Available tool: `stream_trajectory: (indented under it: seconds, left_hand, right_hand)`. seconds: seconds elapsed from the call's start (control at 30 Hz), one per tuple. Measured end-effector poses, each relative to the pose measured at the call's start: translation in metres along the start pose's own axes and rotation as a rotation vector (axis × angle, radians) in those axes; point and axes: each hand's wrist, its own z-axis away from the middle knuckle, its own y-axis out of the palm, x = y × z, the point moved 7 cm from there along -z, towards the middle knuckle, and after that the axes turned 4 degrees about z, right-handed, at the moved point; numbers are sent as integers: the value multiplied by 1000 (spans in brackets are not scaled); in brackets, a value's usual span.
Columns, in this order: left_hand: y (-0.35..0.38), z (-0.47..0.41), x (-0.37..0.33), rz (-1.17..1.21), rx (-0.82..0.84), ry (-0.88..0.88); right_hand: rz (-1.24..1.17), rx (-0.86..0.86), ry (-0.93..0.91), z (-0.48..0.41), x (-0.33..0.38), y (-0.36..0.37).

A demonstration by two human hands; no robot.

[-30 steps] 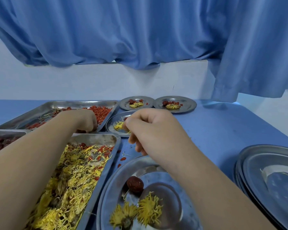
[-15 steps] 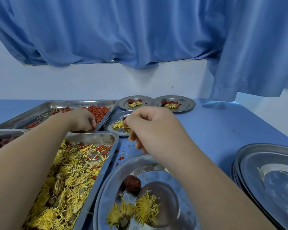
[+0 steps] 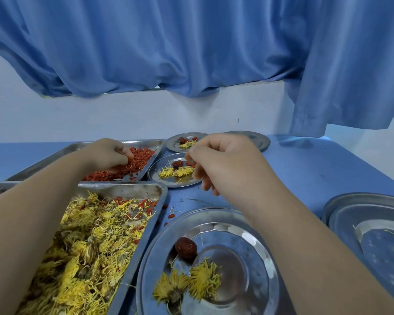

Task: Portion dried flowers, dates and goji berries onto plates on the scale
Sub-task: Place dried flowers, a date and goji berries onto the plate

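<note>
The right hand [image 3: 223, 164] hangs above the right edge of the middle plate [image 3: 155, 177], with thumb and forefinger pinched together at the tips and the other fingers curled loose below. If something small is between the fingertips, I cannot tell — they are closed and nothing shows. On this plate lie two yellow flowers [image 3: 176, 172], one dark date [image 3: 177, 163] and some goji berries [image 3: 191, 164] just beside the fingertips.

The left hand [image 3: 108, 154] is down in the goji tray [image 3: 55, 155], the fingers bent into the red berries [image 3: 137, 162]; whether it holds any I cannot tell.

Behind the middle plate stands a far plate [image 3: 175, 145] with a date, berries and a flower, and another far plate [image 3: 258, 138] is mostly hidden by the right hand.

Nearer to the camera, the flower tray [image 3: 134, 189] is full of yellow dried flowers [image 3: 82, 246] with some stray red berries at its far end. Just right of it is the near plate [image 3: 259, 280] — it carries one date [image 3: 185, 247] and two flowers [image 3: 188, 285]. A few berries lie on the blue table [image 3: 316, 169] between tray and plate. At the right edge is a stack of empty plates [image 3: 369, 226]. A blue curtain [image 3: 191, 46] hangs behind.
</note>
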Motion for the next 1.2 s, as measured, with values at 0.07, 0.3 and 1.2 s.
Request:
stream_trajectory:
  seconds: [0.07,0.3,1.2]
  left_hand:
    - [0,3,2,69,2,0]
    - [4,27,-23,503,97,-12]
    - [118,192,-186,-53,440,475]
  right_hand:
    - [-20,-11,-1,0,2,-3]
    - [-101,-58,22,0,8,-21]
    - [-164,-135,-16,10,35,-60]
